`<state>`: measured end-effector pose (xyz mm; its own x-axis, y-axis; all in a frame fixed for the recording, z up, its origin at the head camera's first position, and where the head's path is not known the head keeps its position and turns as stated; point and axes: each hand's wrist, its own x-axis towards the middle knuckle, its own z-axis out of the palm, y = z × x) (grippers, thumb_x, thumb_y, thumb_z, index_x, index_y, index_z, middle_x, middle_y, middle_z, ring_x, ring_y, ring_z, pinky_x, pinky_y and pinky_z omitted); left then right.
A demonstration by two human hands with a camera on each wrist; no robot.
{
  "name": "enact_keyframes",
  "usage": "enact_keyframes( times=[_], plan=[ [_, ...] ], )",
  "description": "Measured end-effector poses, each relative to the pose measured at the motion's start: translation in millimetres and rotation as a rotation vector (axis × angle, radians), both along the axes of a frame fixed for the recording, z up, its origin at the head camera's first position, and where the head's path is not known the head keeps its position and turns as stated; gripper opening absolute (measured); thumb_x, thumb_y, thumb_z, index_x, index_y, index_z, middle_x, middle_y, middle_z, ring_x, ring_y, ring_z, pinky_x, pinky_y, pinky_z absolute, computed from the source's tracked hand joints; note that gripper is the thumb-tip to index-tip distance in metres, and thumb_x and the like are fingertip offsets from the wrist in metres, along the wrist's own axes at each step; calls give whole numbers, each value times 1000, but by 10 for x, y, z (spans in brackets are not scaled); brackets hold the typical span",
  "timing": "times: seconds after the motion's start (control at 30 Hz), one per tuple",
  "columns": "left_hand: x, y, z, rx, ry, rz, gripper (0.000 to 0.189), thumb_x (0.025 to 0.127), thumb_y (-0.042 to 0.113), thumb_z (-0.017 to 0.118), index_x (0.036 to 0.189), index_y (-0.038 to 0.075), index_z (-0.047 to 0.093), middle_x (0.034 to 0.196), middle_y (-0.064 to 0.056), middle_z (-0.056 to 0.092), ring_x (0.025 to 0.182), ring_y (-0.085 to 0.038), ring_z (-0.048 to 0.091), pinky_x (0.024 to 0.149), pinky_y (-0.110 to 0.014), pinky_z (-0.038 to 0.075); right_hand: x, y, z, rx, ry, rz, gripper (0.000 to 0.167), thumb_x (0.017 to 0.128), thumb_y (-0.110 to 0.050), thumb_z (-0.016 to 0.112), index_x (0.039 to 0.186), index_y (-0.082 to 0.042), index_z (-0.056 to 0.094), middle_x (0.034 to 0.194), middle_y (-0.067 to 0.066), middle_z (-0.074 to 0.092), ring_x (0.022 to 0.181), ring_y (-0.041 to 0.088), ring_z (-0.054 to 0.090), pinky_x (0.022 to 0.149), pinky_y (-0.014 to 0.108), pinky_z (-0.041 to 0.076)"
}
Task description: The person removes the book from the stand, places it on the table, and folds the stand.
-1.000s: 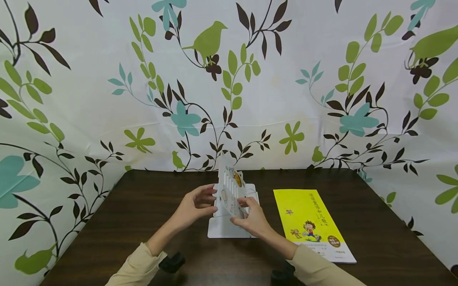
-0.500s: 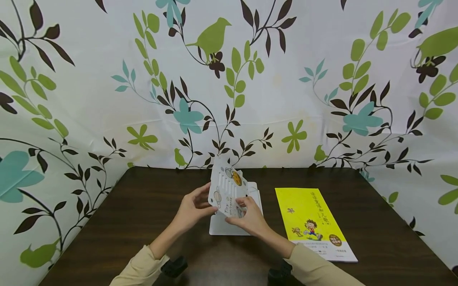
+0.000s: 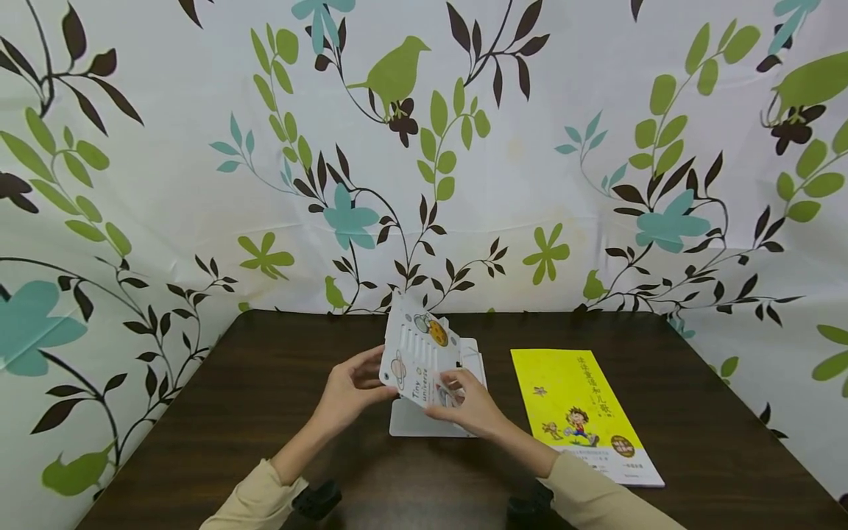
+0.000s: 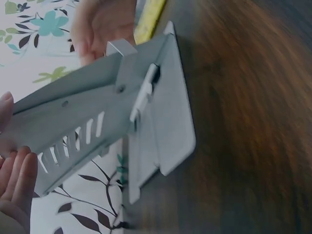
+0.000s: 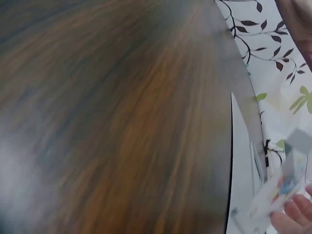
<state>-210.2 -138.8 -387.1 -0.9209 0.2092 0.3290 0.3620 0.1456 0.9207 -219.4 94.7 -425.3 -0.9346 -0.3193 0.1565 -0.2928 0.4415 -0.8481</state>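
Observation:
A white metal book stand stands mid-table; its slotted back panel [image 3: 417, 346], printed with planets and "Tiny universe", tilts up over the flat base plate [image 3: 424, 421]. My left hand [image 3: 351, 386] holds the panel's left edge, thumb in front and fingers behind. At the lower right edge, my right hand [image 3: 472, 403] pinches the panel between thumb and fingers. The left wrist view shows the panel's grey back [image 4: 73, 109] and a hinged support [image 4: 144, 95] joining it to the base. In the right wrist view a bent white page clip [image 5: 295, 158] is near my fingers [image 5: 295, 212].
A yellow book [image 3: 570, 397] with a cartoon child on its cover lies flat to the right of the stand. The dark wooden table [image 3: 265, 412] ends at the back against a leaf-patterned cloth [image 3: 503, 162].
The panel has turned from nearly edge-on to show its printed front and leans left. My left hand has come from beside it onto its edge; the base stays on the table.

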Motion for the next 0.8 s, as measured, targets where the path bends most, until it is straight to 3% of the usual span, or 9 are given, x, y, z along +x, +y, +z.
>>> enact_keyframes(
  times=[0.17,0.3,0.43,0.53,0.8],
  plan=[
    [16,-82,-82,10,-13,39,63,67,-2,76,124,-3,51,104,-20,62,91,-18,61,75,-30,52,25,130,-41,-24,-51,88,55,76,-25,72,120,0,49,119,12,50,106,27,47,92,46,42],
    [42,-141,-139,0,-37,63,63,66,-4,76,124,-7,50,102,-21,61,90,-18,61,74,-30,52,133,158,89,-42,-84,151,51,78,-13,70,119,7,48,117,20,50,106,34,46,93,51,38],
    [74,-187,-188,-15,-74,83,63,66,-5,76,123,-9,50,100,-21,61,88,-21,61,73,-28,52,122,199,24,-8,-62,157,47,77,-13,70,116,6,50,112,17,52,103,31,48,91,48,42],
    [82,-214,-226,-30,-106,102,62,65,-6,76,122,-10,50,97,-19,60,86,-21,61,71,-25,52,52,238,-127,13,-33,156,45,77,-16,70,115,2,52,110,12,53,101,25,49,89,45,44],
    [95,-299,-323,-111,-135,140,60,63,-5,77,118,-11,53,91,-14,63,81,-20,61,67,-22,49,32,213,-173,82,31,160,36,78,-2,66,112,2,56,111,12,56,97,24,52,87,40,46]
  ],
)
